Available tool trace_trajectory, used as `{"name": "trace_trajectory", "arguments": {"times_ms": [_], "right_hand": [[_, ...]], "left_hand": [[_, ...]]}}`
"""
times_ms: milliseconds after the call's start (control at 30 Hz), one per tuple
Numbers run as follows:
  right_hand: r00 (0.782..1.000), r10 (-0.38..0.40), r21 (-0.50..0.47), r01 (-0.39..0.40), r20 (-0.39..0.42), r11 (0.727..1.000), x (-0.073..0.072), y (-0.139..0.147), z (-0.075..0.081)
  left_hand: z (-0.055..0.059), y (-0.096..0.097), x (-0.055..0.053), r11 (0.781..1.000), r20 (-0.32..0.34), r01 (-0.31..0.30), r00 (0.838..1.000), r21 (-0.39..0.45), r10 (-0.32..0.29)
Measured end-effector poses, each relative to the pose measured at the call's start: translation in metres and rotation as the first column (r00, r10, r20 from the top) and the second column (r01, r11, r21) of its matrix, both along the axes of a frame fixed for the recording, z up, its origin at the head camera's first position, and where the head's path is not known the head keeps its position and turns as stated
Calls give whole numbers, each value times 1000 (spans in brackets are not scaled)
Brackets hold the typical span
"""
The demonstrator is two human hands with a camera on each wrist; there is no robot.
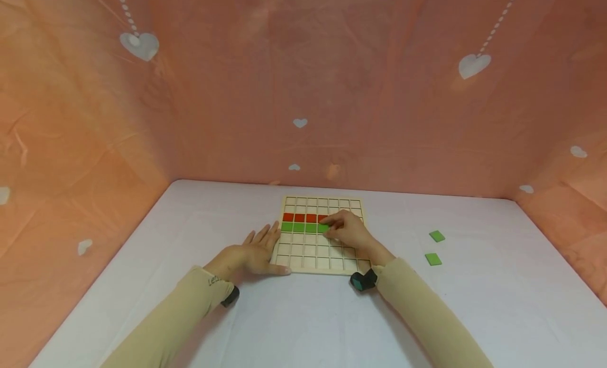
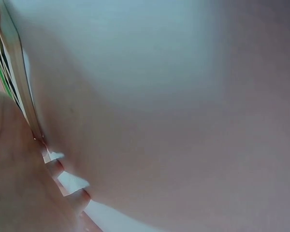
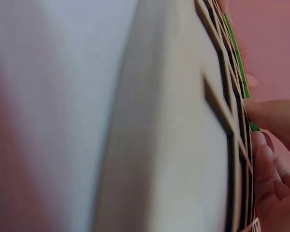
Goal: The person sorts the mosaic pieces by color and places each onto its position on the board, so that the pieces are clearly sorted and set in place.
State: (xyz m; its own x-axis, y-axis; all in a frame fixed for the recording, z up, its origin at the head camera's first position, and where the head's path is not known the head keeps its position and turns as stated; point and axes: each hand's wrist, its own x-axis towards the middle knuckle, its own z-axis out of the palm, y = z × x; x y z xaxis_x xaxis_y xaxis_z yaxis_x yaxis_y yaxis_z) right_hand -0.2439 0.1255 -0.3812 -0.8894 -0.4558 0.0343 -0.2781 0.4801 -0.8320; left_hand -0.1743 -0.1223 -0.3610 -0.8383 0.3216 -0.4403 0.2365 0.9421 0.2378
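Observation:
A wooden grid board [image 1: 309, 263] lies flat on the white table. Red tiles [image 1: 300, 218] fill the left part of one row, and green tiles [image 1: 299, 228] fill the row just in front. My right hand [image 1: 351, 231] reaches over the board from the right. Its thumb and fingers pinch the green tile [image 1: 323, 228] at the right end of the green row; the edge of this green tile [image 3: 254, 126] shows by the thumb in the right wrist view. My left hand [image 1: 258, 254] rests at the board's left front corner, fingers spread along the left side, thumb along the front edge.
Two loose green tiles [image 1: 437, 235] lie on the table [image 1: 493, 283] to the right of the board. An orange cloth [image 1: 379, 104] with pale hearts hangs behind the table and on both sides. Black wrist cameras [image 1: 364, 280] sit under the sleeves.

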Motion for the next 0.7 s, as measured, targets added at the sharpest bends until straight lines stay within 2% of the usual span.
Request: {"name": "trace_trajectory", "arguments": {"times_ms": [133, 267, 400, 567, 700], "right_hand": [[1000, 0, 4, 0, -1, 1000, 0, 0, 1], [999, 19, 40, -17, -45, 999, 0, 2, 1], [995, 56, 64, -50, -87, 997, -1, 8, 0], [997, 50, 52, -47, -54, 998, 1, 15, -1], [999, 32, 26, -31, -14, 999, 3, 17, 0]], "left_hand": [[-1, 0, 0, 1000, 4, 3, 1000, -7, -3], [2, 1, 0, 1000, 13, 14, 1000, 1, -14], [-1, 0, -1, 1000, 12, 13, 1000, 9, -13], [-11, -3, -4, 1000, -13, -3, 1000, 9, 3], [-13, -5, -4, 1000, -25, -1, 1000, 27, 2]]}}
